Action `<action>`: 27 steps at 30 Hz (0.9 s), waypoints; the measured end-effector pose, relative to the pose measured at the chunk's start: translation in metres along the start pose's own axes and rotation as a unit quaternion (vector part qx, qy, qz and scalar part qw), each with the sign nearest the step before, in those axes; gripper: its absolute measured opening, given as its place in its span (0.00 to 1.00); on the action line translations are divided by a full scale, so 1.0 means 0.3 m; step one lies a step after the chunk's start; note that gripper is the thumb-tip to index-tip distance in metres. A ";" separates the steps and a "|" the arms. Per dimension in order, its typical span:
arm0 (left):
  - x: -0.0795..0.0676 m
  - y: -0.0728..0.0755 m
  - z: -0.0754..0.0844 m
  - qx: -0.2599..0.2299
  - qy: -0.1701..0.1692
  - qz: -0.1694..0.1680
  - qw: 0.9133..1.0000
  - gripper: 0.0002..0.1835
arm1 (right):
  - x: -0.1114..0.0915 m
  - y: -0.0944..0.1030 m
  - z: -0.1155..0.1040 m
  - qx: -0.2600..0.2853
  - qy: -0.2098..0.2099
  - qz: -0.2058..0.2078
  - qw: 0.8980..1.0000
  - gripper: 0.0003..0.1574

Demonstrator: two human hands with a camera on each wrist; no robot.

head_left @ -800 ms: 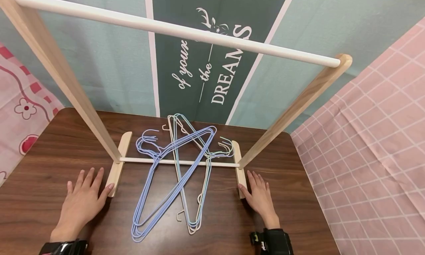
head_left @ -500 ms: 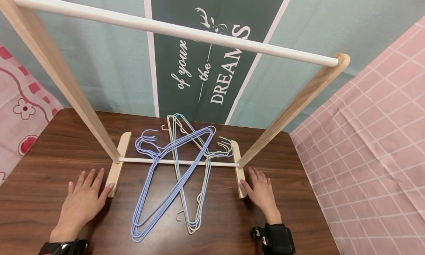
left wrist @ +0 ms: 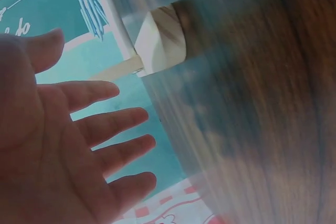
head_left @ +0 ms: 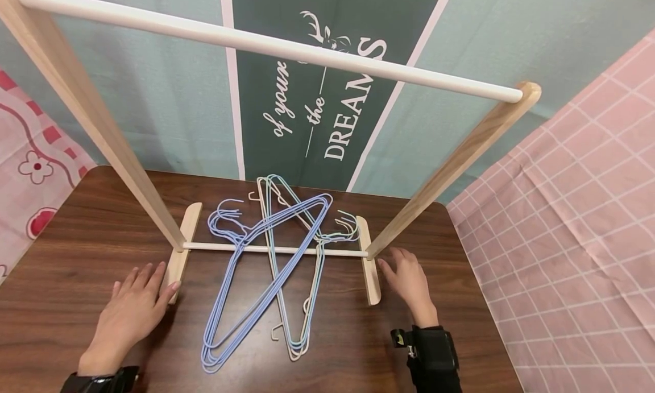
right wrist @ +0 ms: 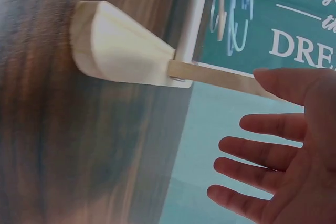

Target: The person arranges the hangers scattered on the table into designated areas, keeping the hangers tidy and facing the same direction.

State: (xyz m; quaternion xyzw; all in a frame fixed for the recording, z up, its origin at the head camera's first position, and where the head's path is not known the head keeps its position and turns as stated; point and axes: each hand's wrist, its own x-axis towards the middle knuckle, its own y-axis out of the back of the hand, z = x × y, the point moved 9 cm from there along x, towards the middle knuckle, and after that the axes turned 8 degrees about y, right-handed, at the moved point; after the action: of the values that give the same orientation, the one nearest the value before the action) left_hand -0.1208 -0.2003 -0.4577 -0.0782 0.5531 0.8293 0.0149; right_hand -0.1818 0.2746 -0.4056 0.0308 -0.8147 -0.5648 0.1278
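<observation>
Rack (head_left: 449,175) was up, hangers (head_left: 277,281) lay below w/ none on the top bar (head_left: 271,45), prob. barely begun; L hand (head_left: 125,313) & R hand (head_left: 411,282), fingers apart, held nothing.

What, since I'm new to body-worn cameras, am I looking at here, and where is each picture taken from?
There is no machine here, just a person's left hand and right hand, both bare and holding nothing. The wide picture comes from a camera on the head, looking forward and down; the two tilted ones come from a camera on each wrist, showing that hand's palm. On the table stands a rack, and a pile of blue and pale hangers lies across its lower bar.
</observation>
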 end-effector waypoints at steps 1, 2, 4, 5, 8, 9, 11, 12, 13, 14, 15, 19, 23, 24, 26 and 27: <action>0.000 0.002 0.002 0.001 0.000 0.001 1.000 0.36 | 0.003 0.002 -0.001 0.003 -0.004 -0.003 1.000 0.28; -0.001 0.004 0.005 0.001 -0.001 0.002 1.000 0.36 | 0.007 0.004 -0.003 0.007 -0.006 -0.004 1.000 0.28; -0.003 0.009 0.010 0.001 -0.003 0.007 1.000 0.36 | 0.012 0.008 -0.005 0.011 -0.011 -0.004 1.000 0.27; -0.004 0.011 0.013 0.001 -0.005 0.011 1.000 0.36 | 0.015 0.011 -0.006 0.013 -0.013 -0.002 1.000 0.27; -0.009 0.026 0.030 0.001 -0.015 0.033 0.999 0.35 | 0.025 0.025 -0.015 0.015 -0.011 0.012 1.000 0.24; -0.010 0.032 0.037 0.001 -0.020 0.042 0.999 0.34 | 0.028 0.030 -0.017 0.014 -0.011 0.017 1.000 0.23; -0.013 0.043 0.052 0.000 -0.029 0.058 0.998 0.33 | 0.035 0.038 -0.024 0.011 -0.007 0.026 1.000 0.21; -0.014 0.048 0.058 -0.001 -0.031 0.064 0.997 0.32 | 0.038 0.042 -0.027 0.009 -0.005 0.031 0.999 0.20; -0.014 0.050 0.063 -0.001 -0.033 0.066 0.997 0.32 | 0.041 0.044 -0.028 0.008 -0.005 0.034 0.999 0.19; -0.014 0.053 0.068 -0.002 -0.034 0.068 0.997 0.32 | 0.044 0.047 -0.030 0.008 -0.005 0.037 0.999 0.19; -0.015 0.054 0.071 -0.003 -0.034 0.068 0.997 0.32 | 0.047 0.048 -0.030 0.008 -0.006 0.039 0.999 0.18; -0.016 0.053 0.075 -0.006 -0.023 0.056 0.998 0.32 | 0.056 0.053 -0.031 0.014 -0.011 0.042 0.999 0.14; -0.011 0.045 0.072 0.000 -0.012 0.032 0.999 0.30 | 0.060 0.055 -0.033 0.019 -0.014 0.044 0.999 0.11; -0.009 0.042 0.071 0.002 -0.010 0.026 1.000 0.30 | 0.060 0.055 -0.033 0.020 -0.015 0.045 0.999 0.10; -0.006 0.040 0.070 0.003 -0.011 0.019 1.000 0.29 | 0.062 0.056 -0.032 0.024 -0.018 0.049 0.998 0.10; -0.006 0.039 0.072 0.002 -0.014 0.020 1.000 0.28 | 0.063 0.057 -0.032 0.025 -0.019 0.050 0.998 0.11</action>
State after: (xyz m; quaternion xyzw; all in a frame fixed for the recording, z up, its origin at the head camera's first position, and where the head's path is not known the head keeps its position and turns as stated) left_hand -0.1229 -0.1849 -0.4385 -0.0558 0.5558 0.8294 0.0062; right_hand -0.1961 0.2682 -0.3833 -0.0171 -0.8316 -0.5373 0.1394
